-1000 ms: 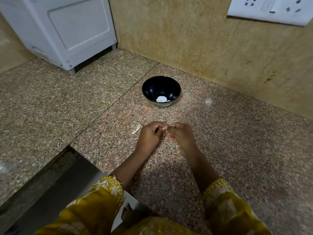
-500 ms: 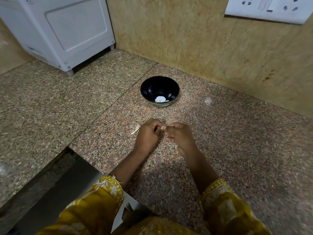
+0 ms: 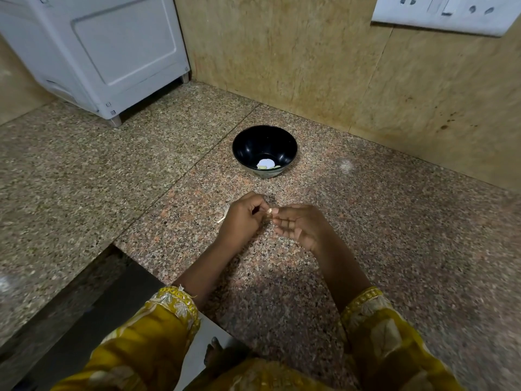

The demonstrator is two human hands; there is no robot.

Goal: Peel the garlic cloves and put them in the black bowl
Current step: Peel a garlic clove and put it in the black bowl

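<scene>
A speckled pink-grey granite counter (image 3: 394, 249) fills most of the view and meets a beige stone wall (image 3: 310, 66) at the back. A white boxy plastic appliance (image 3: 112, 46) stands on short feet in the far left corner of the counter. A white switch-and-socket plate (image 3: 445, 12) is fixed to the wall at the upper right.

Two mustard-yellow embroidered sleeves (image 3: 158, 334) come in from the bottom edge, with bare forearms reaching forward over the counter. A round black bowl (image 3: 248, 142) sits upright on the counter near the wall, well apart from the appliance and just beyond the hands. A pale round patch and a few small pale pieces (image 3: 266, 164) lie at its bottom; what exactly they are is too small to tell.

The left hand (image 3: 242, 218) and right hand (image 3: 301, 225) meet above the counter, between the bowl and the person. The left hand's fingers are curled in tight, and the right hand's thumb and forefinger are closed with its other fingers loosely spread below. Both pinch one small pale garlic clove (image 3: 269, 211) between their fingertips, outside the bowl. A thin pale strip of peel (image 3: 222, 217) lies on the counter just left of the left hand.
</scene>
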